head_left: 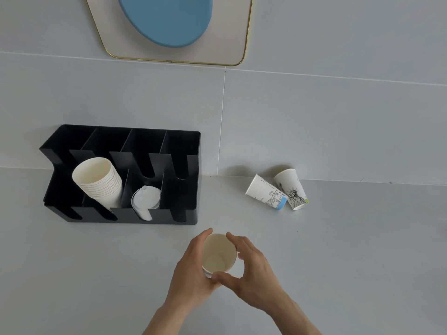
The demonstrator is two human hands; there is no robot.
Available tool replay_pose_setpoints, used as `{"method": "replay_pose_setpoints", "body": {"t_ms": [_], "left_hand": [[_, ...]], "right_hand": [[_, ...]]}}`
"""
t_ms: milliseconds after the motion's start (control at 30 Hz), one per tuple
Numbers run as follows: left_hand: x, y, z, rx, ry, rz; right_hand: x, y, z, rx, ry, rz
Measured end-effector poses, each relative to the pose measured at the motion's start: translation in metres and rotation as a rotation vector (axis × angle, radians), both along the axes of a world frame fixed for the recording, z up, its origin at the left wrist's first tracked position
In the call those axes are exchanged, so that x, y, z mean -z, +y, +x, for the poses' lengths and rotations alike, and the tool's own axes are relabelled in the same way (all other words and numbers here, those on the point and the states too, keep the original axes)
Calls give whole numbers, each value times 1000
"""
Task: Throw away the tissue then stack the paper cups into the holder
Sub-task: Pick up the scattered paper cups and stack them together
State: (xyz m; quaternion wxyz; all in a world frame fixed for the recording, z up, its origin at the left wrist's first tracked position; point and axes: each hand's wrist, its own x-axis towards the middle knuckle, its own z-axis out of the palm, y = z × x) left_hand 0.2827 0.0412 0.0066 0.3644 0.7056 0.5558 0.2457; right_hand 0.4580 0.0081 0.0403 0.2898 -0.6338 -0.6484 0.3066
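Note:
An upright white paper cup (218, 253) stands low in the middle of the counter, its mouth facing me. My left hand (191, 269) wraps its left side and my right hand (251, 267) curls around its right side. Two printed paper cups lie tipped over at the right by the wall: one with a blue base (264, 192) and one with a statue drawing (291, 188), touching each other. The black cup holder (191, 165) sits at the left; a stack of white cups (99, 182) leans in its second slot. No tissue is visible.
White plastic lids (145, 200) fill the holder's third slot. The holder backs against a grey tiled wall (314, 117). A gold-rimmed panel with a blue disc (167, 20) hangs above. Grey counter (350, 250) stretches to the right.

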Motion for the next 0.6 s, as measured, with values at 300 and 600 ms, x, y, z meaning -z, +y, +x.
{"method": "replay_pose_setpoints", "body": {"t_ms": [300, 600], "left_hand": [[1, 3, 7, -37, -52, 8], [-1, 0, 9, -47, -64, 8]], "right_hand": [[7, 86, 95, 325, -264, -21], [38, 171, 134, 217, -534, -209]]}}
